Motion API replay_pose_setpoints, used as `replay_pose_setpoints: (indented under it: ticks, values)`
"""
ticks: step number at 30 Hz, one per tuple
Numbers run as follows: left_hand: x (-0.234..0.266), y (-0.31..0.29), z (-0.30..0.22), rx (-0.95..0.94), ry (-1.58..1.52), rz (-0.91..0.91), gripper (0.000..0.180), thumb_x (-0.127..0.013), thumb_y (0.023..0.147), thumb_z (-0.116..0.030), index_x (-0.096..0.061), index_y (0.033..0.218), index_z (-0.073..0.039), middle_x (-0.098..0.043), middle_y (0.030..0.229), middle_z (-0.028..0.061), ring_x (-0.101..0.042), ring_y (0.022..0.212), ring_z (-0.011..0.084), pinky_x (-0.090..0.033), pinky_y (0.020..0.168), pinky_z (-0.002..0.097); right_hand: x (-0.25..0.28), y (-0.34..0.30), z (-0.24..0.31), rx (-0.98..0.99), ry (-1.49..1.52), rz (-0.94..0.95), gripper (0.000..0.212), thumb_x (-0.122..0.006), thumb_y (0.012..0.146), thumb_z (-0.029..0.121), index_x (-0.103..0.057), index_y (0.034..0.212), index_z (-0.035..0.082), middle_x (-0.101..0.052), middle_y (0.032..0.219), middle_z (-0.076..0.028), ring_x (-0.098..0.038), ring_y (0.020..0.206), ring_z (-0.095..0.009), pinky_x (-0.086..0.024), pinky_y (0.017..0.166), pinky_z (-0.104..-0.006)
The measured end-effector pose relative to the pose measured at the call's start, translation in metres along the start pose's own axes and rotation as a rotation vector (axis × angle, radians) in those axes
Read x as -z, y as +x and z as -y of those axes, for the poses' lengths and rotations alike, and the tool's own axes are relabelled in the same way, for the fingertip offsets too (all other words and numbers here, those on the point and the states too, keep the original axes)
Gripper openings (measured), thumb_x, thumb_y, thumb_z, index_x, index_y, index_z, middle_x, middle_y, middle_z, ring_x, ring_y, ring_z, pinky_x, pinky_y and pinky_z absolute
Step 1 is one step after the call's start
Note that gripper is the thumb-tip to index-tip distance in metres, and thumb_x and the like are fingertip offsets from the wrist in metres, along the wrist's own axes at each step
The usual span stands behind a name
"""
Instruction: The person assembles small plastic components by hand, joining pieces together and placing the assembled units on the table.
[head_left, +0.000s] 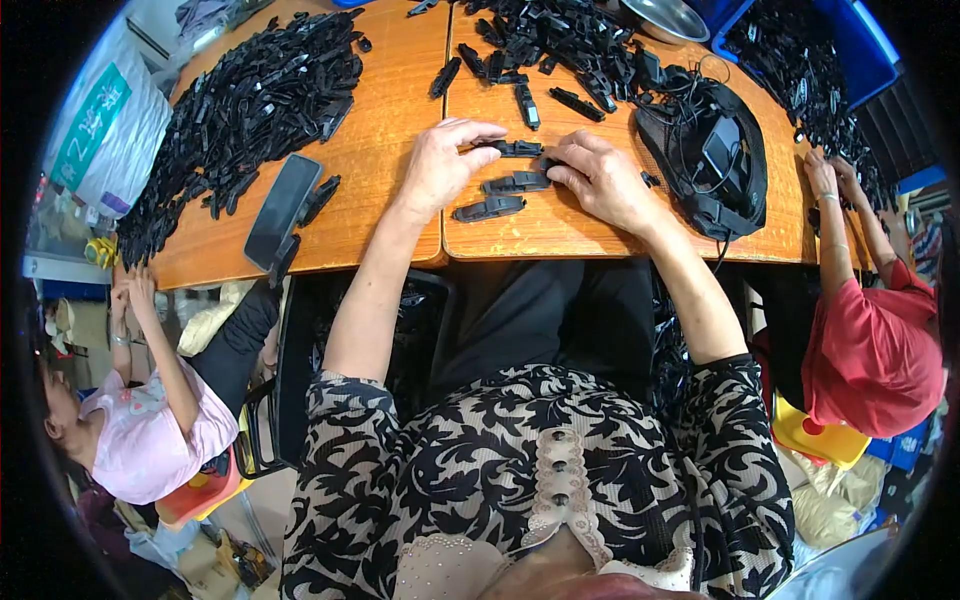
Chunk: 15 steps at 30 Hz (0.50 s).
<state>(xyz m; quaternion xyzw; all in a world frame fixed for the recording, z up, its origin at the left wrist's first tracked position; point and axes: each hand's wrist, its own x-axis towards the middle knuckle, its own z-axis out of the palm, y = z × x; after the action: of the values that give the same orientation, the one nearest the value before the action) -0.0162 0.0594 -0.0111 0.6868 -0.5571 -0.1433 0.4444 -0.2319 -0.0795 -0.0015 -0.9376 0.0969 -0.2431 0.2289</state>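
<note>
My left hand [468,152] pinches a black plastic piece [518,149]; whether my right hand [548,168] grips anything, I can't tell. Two aligned pieces [515,183] look set out; the heap [540,30] at the bench's [390,130] far edge seems pending.

At twelve o'clock, my left hand [438,165] touches a black piece [520,148]; my right hand [604,180] sits beside it, toward one.
</note>
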Motion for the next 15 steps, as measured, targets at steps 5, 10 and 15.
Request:
replay_pose_setpoints:
  ticks: [5,10,15]
  values:
    - [0.000,0.000,-0.003,0.036,-0.029,0.011,0.030,-0.079,0.083,-0.007,-0.078,0.113,-0.009,-0.075,0.108,0.0088,-0.070,0.101,0.0199,-0.054,0.093,0.0313,-0.001,0.003,-0.006,-0.005,-0.083,-0.045,0.020,-0.072,0.089,0.015,-0.071,0.105,0.002,-0.068,0.099,-0.016,-0.067,0.092,-0.038,-0.055,0.079,-0.0448]
    - [-0.001,0.001,0.000,0.029,-0.047,0.024,0.030,-0.079,0.083,-0.006,-0.078,0.113,-0.009,-0.075,0.107,0.0093,-0.070,0.101,0.0194,-0.054,0.092,0.0312,-0.003,0.018,-0.007,0.112,-0.165,-0.087,0.015,-0.071,0.088,0.013,-0.067,0.099,0.002,-0.065,0.091,-0.016,-0.066,0.085,-0.037,-0.053,0.072,-0.0467]
    - [-0.002,0.001,-0.001,0.045,-0.079,0.020,0.032,-0.079,0.083,-0.004,-0.077,0.115,-0.008,-0.075,0.107,0.0099,-0.071,0.102,0.0187,-0.055,0.093,0.0306,-0.009,0.027,-0.010,0.184,-0.150,-0.068,0.017,-0.073,0.085,0.011,-0.068,0.098,0.001,-0.064,0.089,-0.016,-0.065,0.085,-0.037,-0.053,0.071,-0.0456]
